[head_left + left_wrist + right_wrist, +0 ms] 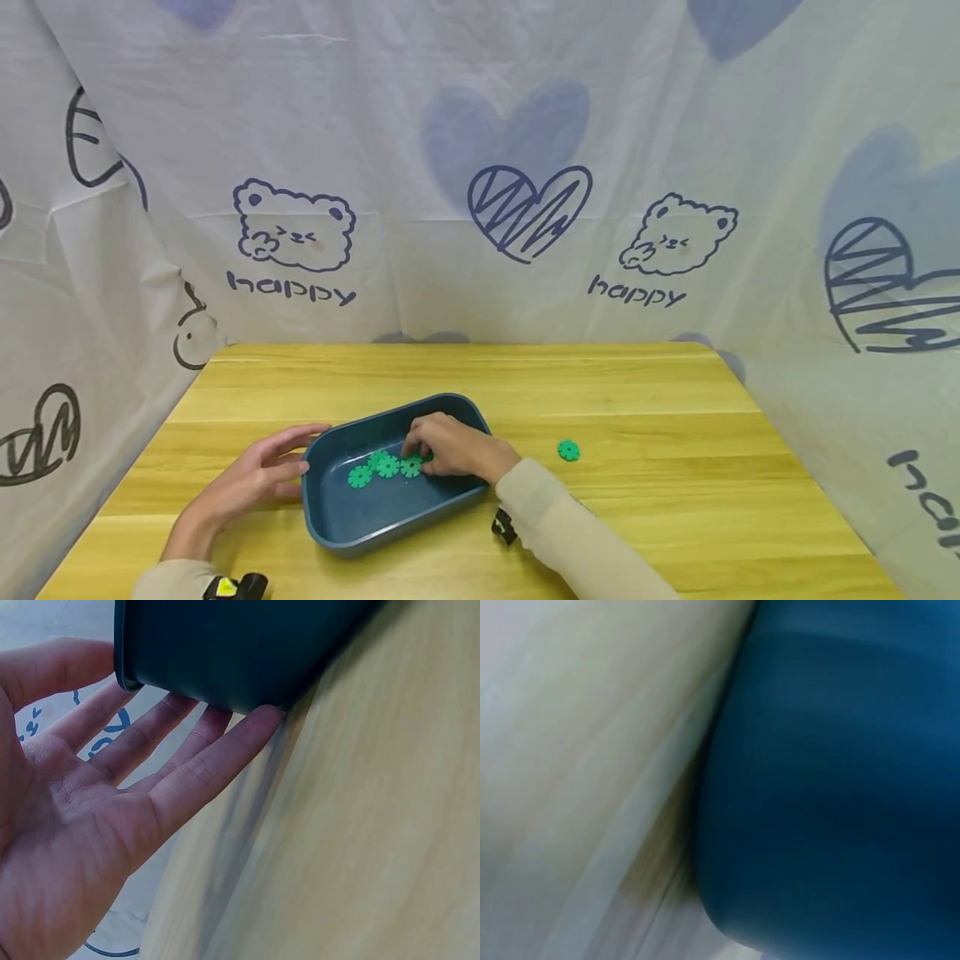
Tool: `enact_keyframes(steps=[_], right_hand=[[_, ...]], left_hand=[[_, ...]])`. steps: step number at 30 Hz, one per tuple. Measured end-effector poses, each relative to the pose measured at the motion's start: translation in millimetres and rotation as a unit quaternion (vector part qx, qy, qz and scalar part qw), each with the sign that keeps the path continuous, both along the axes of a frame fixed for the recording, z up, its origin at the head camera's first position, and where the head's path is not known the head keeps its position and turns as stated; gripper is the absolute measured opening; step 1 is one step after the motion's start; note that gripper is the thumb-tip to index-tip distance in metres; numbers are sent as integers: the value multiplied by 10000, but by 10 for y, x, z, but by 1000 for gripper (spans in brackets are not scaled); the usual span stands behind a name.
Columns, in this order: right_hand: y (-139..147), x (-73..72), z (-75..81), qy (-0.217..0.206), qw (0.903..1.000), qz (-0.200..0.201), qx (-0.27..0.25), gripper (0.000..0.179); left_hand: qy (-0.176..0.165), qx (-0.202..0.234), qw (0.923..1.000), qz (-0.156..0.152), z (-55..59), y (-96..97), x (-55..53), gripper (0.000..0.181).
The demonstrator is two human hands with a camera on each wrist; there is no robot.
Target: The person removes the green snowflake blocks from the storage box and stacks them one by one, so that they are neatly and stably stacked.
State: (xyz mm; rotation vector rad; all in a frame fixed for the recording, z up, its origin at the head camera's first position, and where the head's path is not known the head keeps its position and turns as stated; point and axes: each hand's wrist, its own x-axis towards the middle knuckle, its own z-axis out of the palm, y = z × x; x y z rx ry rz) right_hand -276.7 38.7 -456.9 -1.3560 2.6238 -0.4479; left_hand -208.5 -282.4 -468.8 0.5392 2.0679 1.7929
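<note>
A dark blue rectangular tray (375, 533) stands on the table, turned at a slant. My left hand (251, 479) is at its left end; in the left wrist view the extended fingers (202, 769) touch the outer wall, with the thumb by the rim. Several green notched plastic discs (361, 477) lie on the tray floor. My right hand (450, 446) reaches into the right half, fingers curled down, with a bit of a green disc (429, 457) showing between finger and thumb. The right wrist view holds only the tray's outer wall (825, 795), blurred, and no fingers.
One more green notched disc (568, 450) lies on the wood-grain table (675, 500), right of the tray. A white curtain (405, 167) with printed hearts and bears hangs behind the table and along both sides.
</note>
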Motion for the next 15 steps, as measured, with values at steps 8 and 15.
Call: enact_keyframes(steps=[8, 15], right_hand=[[11, 5, 11, -31, 10000, -59, -31, 28], [18, 13, 30, 42, 10000, -20, 64, 26]], left_hand=[[19, -57, 10000, -12, -1, -1, -9, 55], [4, -55, 10000, 22, 0, 4, -12, 55]])
